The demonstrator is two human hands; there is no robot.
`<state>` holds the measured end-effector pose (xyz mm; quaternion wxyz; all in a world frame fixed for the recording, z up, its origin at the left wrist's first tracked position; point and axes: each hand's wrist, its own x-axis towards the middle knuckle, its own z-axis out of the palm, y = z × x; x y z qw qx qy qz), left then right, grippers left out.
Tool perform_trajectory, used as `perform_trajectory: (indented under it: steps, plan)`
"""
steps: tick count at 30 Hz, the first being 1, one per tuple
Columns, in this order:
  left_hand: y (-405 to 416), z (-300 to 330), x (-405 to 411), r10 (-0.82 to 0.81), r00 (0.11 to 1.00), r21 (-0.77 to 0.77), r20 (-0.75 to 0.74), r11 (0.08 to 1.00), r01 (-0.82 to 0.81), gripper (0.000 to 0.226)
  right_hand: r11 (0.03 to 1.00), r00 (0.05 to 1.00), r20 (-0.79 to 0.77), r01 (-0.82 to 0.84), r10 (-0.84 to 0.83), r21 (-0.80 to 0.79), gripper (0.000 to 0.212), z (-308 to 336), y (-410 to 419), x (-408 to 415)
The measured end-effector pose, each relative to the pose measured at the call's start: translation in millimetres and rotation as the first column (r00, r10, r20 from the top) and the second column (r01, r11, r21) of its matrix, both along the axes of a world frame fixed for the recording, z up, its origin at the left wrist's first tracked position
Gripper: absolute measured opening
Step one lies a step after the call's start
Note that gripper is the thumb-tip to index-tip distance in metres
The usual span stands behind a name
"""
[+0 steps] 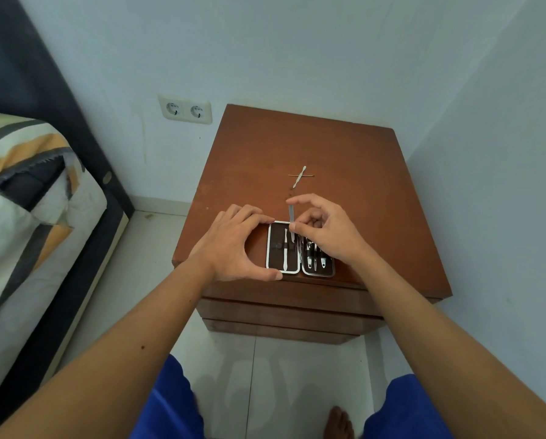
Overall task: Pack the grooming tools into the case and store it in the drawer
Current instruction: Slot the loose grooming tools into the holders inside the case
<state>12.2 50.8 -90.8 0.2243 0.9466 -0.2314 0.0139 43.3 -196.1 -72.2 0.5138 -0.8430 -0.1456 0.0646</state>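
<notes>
The left hand [233, 245] is bracing the small open brown case with the pale metal rim [299, 248], its grip spread wide around the case's left half: fingertips are touching the far left corner, the thumb is pressing the near edge, and nothing is being lifted. Just right of that grip, one slim silver tool [285, 248] is already lying strapped in the left half.

Right again, the right hand [328, 231] is pinching a thin flat silver nail file [291, 224] between thumb and forefinger, a narrow closed grip, with the file's near tip dipping toward the case's middle. Under that grip, the right half is holding several small steel clippers and tools [315, 255].

Beyond both grips, farther back on the reddish-brown wooden desk [344, 160], two thin silver tools lying crossed [300, 176] are waiting loose.

The packing step appears to be in hand: the file is being slotted. The next move probably calls for sliding it under the elastic strap beside the seated tool, then fetching the crossed pair. The drawers [284, 307] below the grips are looking closed.
</notes>
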Motion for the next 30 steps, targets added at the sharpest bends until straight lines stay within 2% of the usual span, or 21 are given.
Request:
perform_trajectory:
  steps: [3,6,9,12,17,30]
  plan:
    - [0.0,-0.3,-0.9,0.005,1.000,-0.007,0.004,1.000,-0.005,0.109,1.000,1.000,0.009,0.011,-0.011,-0.001,0.036,-2.0,-0.1,-0.5]
    - [0.0,-1.0,-1.0,0.007,1.000,-0.010,0.006,1.000,-0.007,0.108,0.997,0.999,0.037,-0.007,0.010,-0.072,0.038,-4.7,-1.6,-1.0]
    - [0.1,-0.4,-0.6,0.004,1.000,-0.007,-0.001,1.000,-0.004,0.108,0.980,0.994,0.101,-0.008,0.028,-0.199,0.041,-3.7,-1.7,-2.1]
    - [-0.3,0.4,-0.7,0.005,1.000,-0.006,-0.003,1.000,-0.005,0.109,0.923,0.974,0.200,-0.019,0.103,-0.384,0.042,-2.7,-5.1,-2.7]
    - [-0.3,0.0,-1.1,0.005,1.000,-0.002,0.001,1.000,-0.005,0.109,0.836,0.963,0.149,-0.112,0.225,-0.538,0.057,8.7,-10.9,-8.7]
    - [-0.4,-0.8,-1.3,0.008,1.000,0.007,-0.002,1.000,-0.008,0.110,0.854,0.967,0.118,-0.140,0.228,-0.502,0.053,8.7,-13.3,-16.3]
